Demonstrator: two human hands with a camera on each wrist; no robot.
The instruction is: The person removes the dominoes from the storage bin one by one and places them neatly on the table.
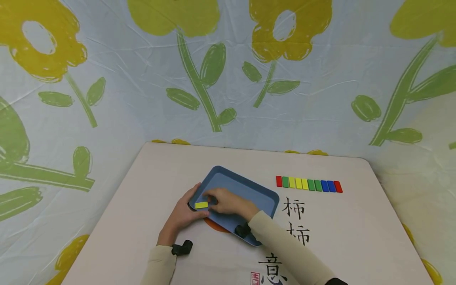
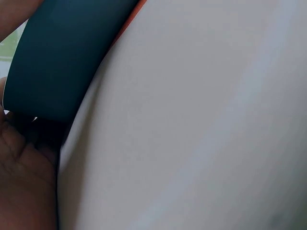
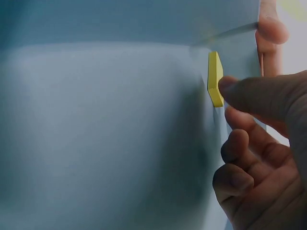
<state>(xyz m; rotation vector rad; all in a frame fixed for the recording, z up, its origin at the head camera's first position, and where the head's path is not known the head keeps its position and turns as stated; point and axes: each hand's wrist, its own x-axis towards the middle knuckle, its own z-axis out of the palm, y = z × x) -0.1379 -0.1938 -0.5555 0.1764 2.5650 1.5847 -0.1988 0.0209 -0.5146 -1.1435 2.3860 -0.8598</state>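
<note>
A shallow blue tray (image 1: 246, 190) lies turned at an angle on the table. My left hand (image 1: 183, 215) grips its left corner, thumb along the near side and fingers round the far side; in the left wrist view the tray's dark outer wall (image 2: 57, 57) rises beside the palm. Inside that corner is a small yellow block (image 1: 201, 205), flat and oblong. My right hand (image 1: 226, 202) reaches over the tray and pinches the block's right end. From the right wrist, the thumb (image 3: 249, 96) presses on the yellow block (image 3: 215, 79), while the other fingers are curled below.
Behind and right of the tray, a row of red, green, yellow and blue blocks (image 1: 309, 184) lies on the pale table mat (image 1: 171, 166). Black written characters (image 1: 293, 208) run down the mat; an orange printed patch (image 1: 215, 225) shows under the tray. Flowered cloth (image 1: 235, 87) hangs behind.
</note>
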